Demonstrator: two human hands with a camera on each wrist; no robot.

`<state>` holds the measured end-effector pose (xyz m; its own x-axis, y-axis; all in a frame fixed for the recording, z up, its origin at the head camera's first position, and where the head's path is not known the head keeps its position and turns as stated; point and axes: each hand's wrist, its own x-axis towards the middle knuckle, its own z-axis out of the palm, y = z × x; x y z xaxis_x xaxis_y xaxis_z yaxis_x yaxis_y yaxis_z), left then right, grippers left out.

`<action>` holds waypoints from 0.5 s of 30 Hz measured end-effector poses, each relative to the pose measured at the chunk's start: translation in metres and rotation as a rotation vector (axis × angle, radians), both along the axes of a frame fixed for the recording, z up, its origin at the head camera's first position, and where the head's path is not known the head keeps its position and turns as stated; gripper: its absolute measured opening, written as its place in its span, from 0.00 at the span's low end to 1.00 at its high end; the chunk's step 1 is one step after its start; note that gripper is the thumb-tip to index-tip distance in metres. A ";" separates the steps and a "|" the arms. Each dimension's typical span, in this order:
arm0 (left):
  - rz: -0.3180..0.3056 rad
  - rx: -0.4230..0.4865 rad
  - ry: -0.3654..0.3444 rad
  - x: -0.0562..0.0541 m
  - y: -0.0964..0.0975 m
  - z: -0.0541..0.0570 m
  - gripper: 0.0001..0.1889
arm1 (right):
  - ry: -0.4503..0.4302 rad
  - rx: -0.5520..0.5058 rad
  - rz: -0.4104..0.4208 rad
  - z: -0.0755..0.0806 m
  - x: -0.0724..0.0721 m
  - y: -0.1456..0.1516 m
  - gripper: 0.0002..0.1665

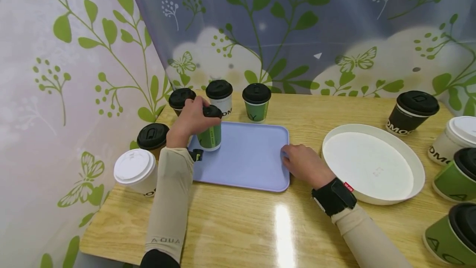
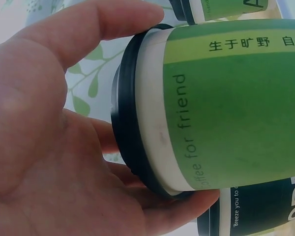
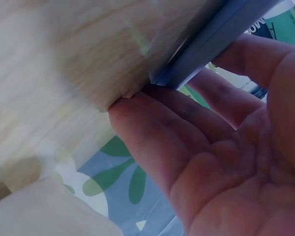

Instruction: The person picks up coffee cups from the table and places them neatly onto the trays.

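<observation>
Nearest in the head view lie my two sleeves point(image 1: 172, 202); beyond, ten lidded cups point(image 1: 256, 111), one lilac tray point(image 1: 249, 156), one round white tray point(image 1: 368, 160). I'm apparently placing or lifting one green cup point(image 1: 210, 136) at the lilac tray's left end; next calls for steadiness. Left wrist: my left hand point(image 2: 44, 132) pinches its black lid point(image 2: 125, 113). Right wrist: my right hand point(image 3: 226, 157), fingers curled, grips the lilac tray's right edge.

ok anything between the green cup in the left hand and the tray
Nothing visible. The left hand grips the green cup by its lid, at the left end of the blue tray; whether its base touches the tray is unclear.
</observation>
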<state>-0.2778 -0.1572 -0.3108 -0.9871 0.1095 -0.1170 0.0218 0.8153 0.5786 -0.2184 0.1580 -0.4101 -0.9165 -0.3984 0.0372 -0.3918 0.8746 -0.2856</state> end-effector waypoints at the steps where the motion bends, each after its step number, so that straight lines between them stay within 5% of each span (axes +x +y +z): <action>1: 0.003 0.000 0.001 0.000 0.000 0.000 0.32 | 0.000 0.000 -0.001 0.000 0.000 0.000 0.09; 15: 0.046 -0.011 0.033 -0.003 -0.004 -0.002 0.35 | -0.011 -0.005 0.002 0.000 -0.001 0.000 0.09</action>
